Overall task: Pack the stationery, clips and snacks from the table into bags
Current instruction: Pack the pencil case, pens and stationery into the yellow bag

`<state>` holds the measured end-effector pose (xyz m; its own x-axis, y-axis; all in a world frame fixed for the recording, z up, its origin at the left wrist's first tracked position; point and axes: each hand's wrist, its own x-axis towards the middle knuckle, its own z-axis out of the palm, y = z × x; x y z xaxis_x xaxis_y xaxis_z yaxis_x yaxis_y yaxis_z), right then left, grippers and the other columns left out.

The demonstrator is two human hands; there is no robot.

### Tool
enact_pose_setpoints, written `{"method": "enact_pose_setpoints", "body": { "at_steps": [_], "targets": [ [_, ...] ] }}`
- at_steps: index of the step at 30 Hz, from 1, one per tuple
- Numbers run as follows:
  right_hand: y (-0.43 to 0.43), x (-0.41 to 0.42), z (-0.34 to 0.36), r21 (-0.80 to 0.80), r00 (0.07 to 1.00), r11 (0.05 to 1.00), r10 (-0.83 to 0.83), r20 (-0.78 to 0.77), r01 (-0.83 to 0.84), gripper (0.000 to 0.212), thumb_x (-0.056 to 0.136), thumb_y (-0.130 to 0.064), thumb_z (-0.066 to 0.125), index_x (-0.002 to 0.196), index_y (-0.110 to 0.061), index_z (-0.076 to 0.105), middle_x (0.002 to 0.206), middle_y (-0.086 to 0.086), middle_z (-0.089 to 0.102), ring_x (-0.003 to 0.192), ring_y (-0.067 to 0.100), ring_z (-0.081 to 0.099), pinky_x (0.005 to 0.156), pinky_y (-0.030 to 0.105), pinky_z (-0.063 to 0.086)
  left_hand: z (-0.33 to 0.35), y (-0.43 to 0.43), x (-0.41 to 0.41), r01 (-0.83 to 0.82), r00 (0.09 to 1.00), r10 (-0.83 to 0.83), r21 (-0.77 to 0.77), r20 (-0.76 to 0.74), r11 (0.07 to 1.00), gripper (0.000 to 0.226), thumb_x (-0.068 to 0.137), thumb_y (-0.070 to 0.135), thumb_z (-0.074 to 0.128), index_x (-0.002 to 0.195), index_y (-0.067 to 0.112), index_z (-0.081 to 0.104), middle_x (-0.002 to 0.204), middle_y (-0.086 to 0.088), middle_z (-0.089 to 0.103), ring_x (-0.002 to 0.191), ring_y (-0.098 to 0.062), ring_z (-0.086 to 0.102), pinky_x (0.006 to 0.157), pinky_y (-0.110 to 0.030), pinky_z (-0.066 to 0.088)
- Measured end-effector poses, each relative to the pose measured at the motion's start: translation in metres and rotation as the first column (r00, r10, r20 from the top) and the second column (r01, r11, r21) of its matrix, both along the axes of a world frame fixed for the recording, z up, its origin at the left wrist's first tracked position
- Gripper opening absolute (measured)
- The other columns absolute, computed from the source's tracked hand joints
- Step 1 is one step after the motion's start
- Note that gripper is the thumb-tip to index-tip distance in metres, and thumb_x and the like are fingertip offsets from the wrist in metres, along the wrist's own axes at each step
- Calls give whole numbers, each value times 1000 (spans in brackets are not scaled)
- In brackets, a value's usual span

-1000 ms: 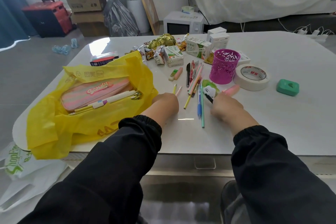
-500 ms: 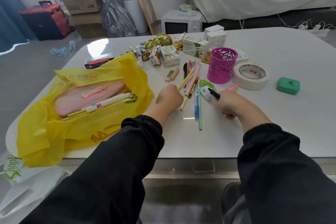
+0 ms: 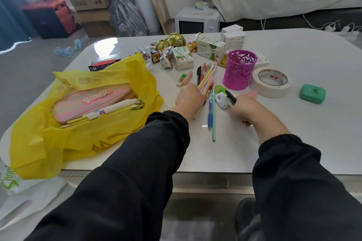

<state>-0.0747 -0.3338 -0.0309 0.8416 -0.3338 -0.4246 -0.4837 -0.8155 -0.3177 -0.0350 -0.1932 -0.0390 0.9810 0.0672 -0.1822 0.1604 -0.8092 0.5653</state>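
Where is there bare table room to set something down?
Bare: the table's right side beyond the tape roll and green case, and the near strip between yellow bag and right sleeve. Crowded: the middle, with snacks, cartons, pen cup and loose pens.

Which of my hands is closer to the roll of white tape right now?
Right. The right hand lies just left of the tape roll, gripping a black pen; the left hand is farther left, holding pencils.

I see bare table [image 3: 305, 123] open along the near edge and out to the right, while the yellow bag [image 3: 74, 143] fills the left side, the purple cup [image 3: 240, 73] and tape roll [image 3: 271, 86] stand side by side just beyond the loose pens [image 3: 213, 117], and snacks [image 3: 168, 55] crowd the far middle.
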Motion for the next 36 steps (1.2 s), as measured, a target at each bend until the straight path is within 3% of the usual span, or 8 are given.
{"method": "enact_pose_setpoints", "body": {
  "at_steps": [6,11,16,19,23,25,28,36],
  "targets": [
    [5,-6,2,-15,996,997,73,-51,-74,62,92,2,41,148,1,14,107,24,56,71,26,53,56,32,44,5,-1,-6,55,996,-53,26,-76,998,25,85,26,64,77,12,46,71,-2,49,66,-17,50,51,-24,40],
    [7,-5,-2,-41,995,996,75,-66,-78,64,93,-1,41,148,1,10,84,21,52,64,25,50,51,31,42,9,7,-12,136,981,-117,116,-153,984,15,82,14,61,93,7,55,85,-8,54,85,-25,60,64,-28,49],
    [16,-10,6,-72,987,989,125,-100,-132,62,92,4,39,148,3,12,127,27,51,87,29,49,74,35,42,8,21,-14,163,973,-132,157,-191,974,27,83,27,66,97,7,54,89,-8,55,88,-25,60,76,-32,54],
    [21,-17,17,-87,974,977,183,-137,-196,54,95,3,35,146,5,18,137,25,45,81,28,47,66,33,39,8,32,-15,165,975,-131,190,-181,968,36,87,39,63,99,7,53,87,-6,54,81,-21,56,71,-28,51],
    [27,-21,21,-99,962,964,231,-148,-247,48,98,-4,36,144,3,26,145,20,38,123,31,49,60,30,35,14,45,-20,183,975,-145,234,-167,955,36,90,42,58,96,7,53,83,-5,53,76,-20,54,61,-25,46],
    [31,-23,19,-80,970,971,216,-115,-226,41,99,-6,37,137,7,36,137,23,46,107,34,56,69,33,38,14,51,-21,167,978,-131,238,-163,957,34,91,42,57,96,8,56,81,-5,53,70,-17,52,56,-23,43],
    [34,-26,21,-66,977,977,198,-81,-204,36,95,1,37,129,9,44,125,26,53,82,30,50,72,34,40,14,57,-25,136,980,-102,197,-172,971,35,92,41,55,99,8,63,77,-2,53,64,-14,49,51,-21,38],
    [34,-20,14,-52,986,985,164,-28,-165,36,100,-10,36,130,6,45,125,23,53,104,37,55,68,34,39,13,72,-43,-4,982,-22,-137,-189,991,25,99,27,46,85,9,59,70,-3,59,63,-17,56,58,-24,46]
  ]
}}
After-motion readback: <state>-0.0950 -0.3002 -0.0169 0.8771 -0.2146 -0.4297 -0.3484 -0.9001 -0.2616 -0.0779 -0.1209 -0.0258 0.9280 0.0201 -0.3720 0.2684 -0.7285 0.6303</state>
